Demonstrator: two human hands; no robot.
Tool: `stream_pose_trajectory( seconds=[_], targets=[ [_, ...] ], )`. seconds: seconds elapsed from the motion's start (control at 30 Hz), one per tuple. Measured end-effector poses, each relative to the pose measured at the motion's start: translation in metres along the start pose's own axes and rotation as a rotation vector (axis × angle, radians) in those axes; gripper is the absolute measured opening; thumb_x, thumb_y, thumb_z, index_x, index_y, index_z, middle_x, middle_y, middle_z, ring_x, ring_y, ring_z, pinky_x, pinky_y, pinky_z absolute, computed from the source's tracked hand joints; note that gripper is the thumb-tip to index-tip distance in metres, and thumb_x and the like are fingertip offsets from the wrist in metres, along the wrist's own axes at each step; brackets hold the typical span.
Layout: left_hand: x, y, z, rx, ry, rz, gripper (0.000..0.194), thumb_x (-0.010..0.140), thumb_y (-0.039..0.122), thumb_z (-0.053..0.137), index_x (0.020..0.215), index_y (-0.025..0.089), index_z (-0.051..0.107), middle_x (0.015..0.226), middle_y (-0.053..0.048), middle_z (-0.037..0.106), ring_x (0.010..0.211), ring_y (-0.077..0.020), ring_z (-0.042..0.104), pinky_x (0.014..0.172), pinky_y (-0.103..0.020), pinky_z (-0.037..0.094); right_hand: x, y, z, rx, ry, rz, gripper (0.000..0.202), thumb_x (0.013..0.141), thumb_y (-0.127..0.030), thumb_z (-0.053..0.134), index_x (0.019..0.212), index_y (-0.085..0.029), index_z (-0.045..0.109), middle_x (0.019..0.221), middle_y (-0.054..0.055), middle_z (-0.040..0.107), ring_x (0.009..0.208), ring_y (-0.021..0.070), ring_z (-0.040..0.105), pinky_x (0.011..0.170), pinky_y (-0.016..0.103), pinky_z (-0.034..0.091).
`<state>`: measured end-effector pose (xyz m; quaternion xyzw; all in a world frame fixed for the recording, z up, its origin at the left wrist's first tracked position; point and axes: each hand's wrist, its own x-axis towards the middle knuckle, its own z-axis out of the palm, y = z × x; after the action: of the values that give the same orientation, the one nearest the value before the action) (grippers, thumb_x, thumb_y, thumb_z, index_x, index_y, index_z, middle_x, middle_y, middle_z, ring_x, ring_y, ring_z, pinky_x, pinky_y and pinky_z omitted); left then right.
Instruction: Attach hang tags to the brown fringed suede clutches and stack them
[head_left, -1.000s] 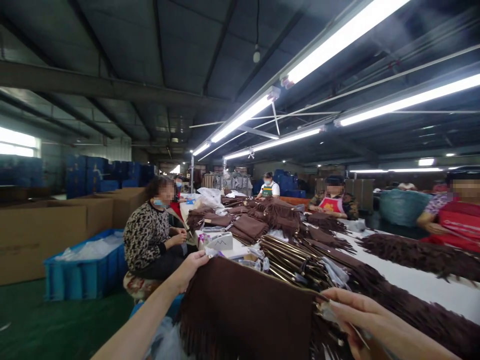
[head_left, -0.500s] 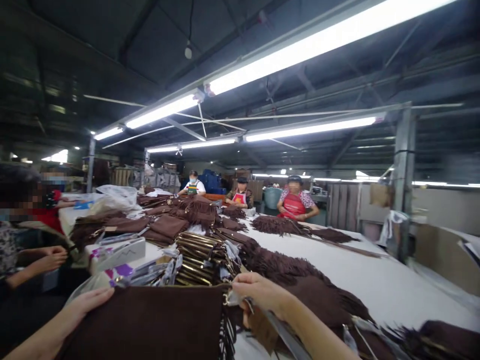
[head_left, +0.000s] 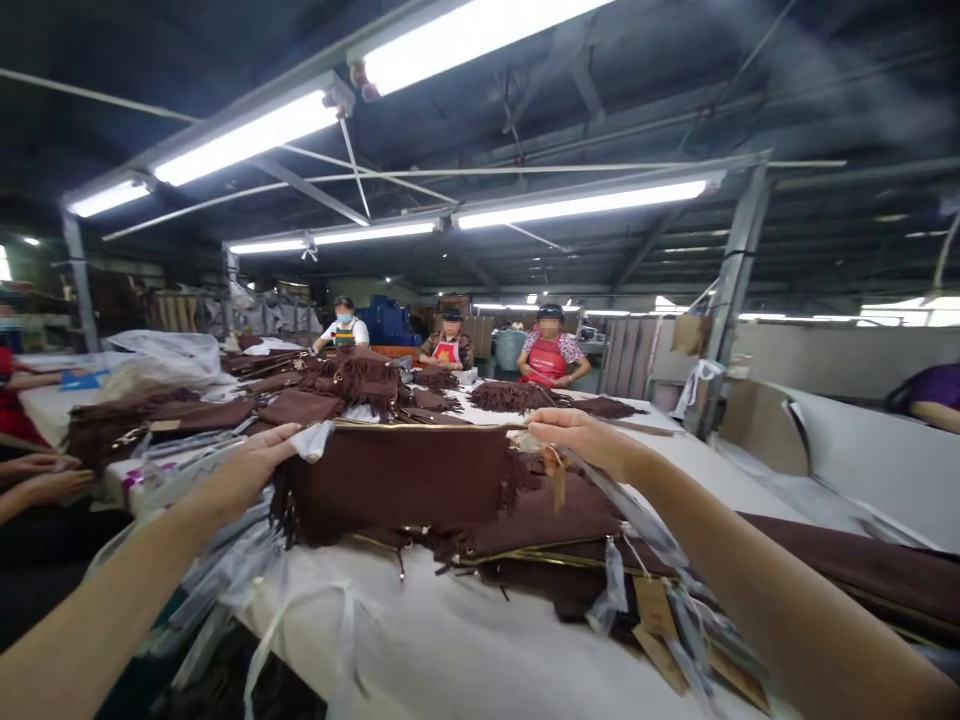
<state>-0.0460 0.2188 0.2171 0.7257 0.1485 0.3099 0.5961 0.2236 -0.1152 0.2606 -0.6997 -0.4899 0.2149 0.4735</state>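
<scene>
A dark brown fringed bag (head_left: 397, 478) hangs stretched between my hands, its gold zipper running along the top edge. My left hand (head_left: 259, 455) pinches the top left corner, beside a bit of pale wrapping. At the top right corner my right hand (head_left: 574, 435) is closed on the bag, with a wrapped strap and a small brown tag (head_left: 556, 480) dangling below the fingers. Under and right of it lie more brown bags (head_left: 547, 525) with gold zippers, plastic-wrapped straps and cardboard tags (head_left: 656, 610).
The white table (head_left: 420, 640) carries piles of brown fringed bags (head_left: 352, 375) and clear plastic (head_left: 165, 355). Several co-workers stand around it, one in a red apron (head_left: 544, 358). A co-worker's hands (head_left: 45, 480) are at the left. A metal post (head_left: 731, 300) rises at the right.
The bag has moved up and away from me, over the other bags. My left hand now grips its top corner. The view has turned to the right.
</scene>
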Motion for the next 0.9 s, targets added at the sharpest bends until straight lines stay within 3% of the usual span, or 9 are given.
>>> stream_pose_trajectory(
  seconds=[0.17,0.33,0.57,0.7,0.9],
  targets=[
    [0.007,-0.013,0.014,-0.015,-0.034,-0.063,0.044,0.056,0.043,0.084,0.087,0.015,0.071,0.087,-0.005,0.076,0.085,-0.0255,0.066,0.076,-0.028,0.049,-0.011,0.015,-0.004,-0.083,0.022,0.065,0.050,0.077,-0.067,0.061,0.082,-0.018,0.055,0.063,-0.005,0.057,0.051,0.0104,0.053,0.054,0.025,0.040],
    [0.004,-0.024,0.011,-0.041,-0.049,-0.096,0.039,0.059,0.042,0.080,0.089,0.018,0.072,0.088,-0.004,0.076,0.085,-0.0238,0.067,0.077,-0.028,0.047,-0.009,0.023,0.003,-0.095,-0.088,0.035,0.051,0.069,-0.064,0.071,0.085,-0.018,0.058,0.065,-0.005,0.055,0.047,0.0070,0.043,0.047,0.022,0.034],
    [-0.006,-0.015,0.015,-0.038,-0.073,-0.071,0.031,0.062,0.042,0.078,0.078,0.016,0.071,0.079,-0.004,0.074,0.076,-0.0213,0.063,0.073,-0.026,0.044,0.003,0.041,0.012,-0.258,-0.184,0.025,0.042,0.083,-0.059,0.055,0.085,-0.018,0.063,0.056,-0.002,0.057,0.050,0.0141,0.052,0.049,0.025,0.037],
    [-0.009,-0.009,0.011,0.001,-0.038,-0.102,0.035,0.058,0.043,0.081,0.077,0.016,0.070,0.075,-0.004,0.073,0.072,-0.0211,0.063,0.066,-0.026,0.044,0.006,0.029,0.016,-0.466,-0.082,-0.141,0.037,0.085,-0.049,0.051,0.064,-0.019,0.059,0.062,0.000,0.060,0.061,0.0167,0.054,0.057,0.027,0.039],
    [-0.002,-0.006,-0.013,0.011,0.058,-0.107,0.038,0.054,0.046,0.084,0.065,0.018,0.061,0.060,0.001,0.067,0.058,-0.0182,0.059,0.057,-0.025,0.043,0.029,-0.003,0.016,-0.527,0.021,-0.196,0.032,0.086,-0.042,0.043,0.074,-0.018,0.061,0.071,0.000,0.060,0.070,0.0169,0.058,0.065,0.027,0.040]
  ],
)
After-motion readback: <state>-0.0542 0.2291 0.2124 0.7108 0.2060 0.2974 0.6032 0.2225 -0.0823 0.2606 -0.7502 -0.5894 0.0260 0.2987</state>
